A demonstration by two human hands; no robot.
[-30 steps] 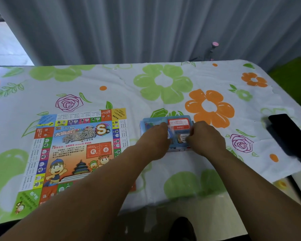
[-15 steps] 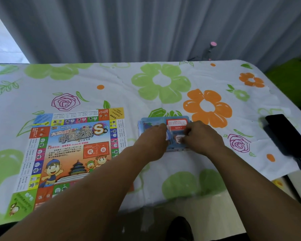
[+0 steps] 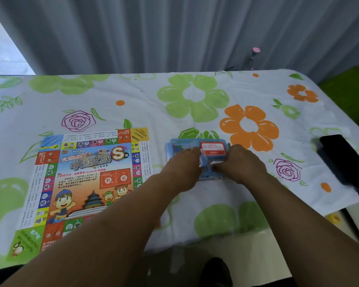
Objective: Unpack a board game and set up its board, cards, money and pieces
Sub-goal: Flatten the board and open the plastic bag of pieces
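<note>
card packs in a blue tray: light, slick, best taken by the short edges

the blue game tray (image 3: 174, 146) sits on the flowered tablecloth (image 3: 195, 112), just right of the unfolded game board (image 3: 87, 179). both hands reach into its near half. the right hand (image 3: 239, 162) has its fingers curled round a small wrapped pack (image 3: 217, 163). the left hand (image 3: 184, 165) bends its fingers down at the pack's other end, but whether it pinches or only steadies cannot be told.

the pack is probably light and stiff as a block, with a wrap that may slide, so a pinch across the edges should serve. a red card stack (image 3: 212, 148) lies in the far half, its print too small to read.

the board reads "uncle wang", a big "s", 大富翁, 中国之旅 and 机会.

a black device (image 3: 340, 156) lies well apart at the right.
</note>
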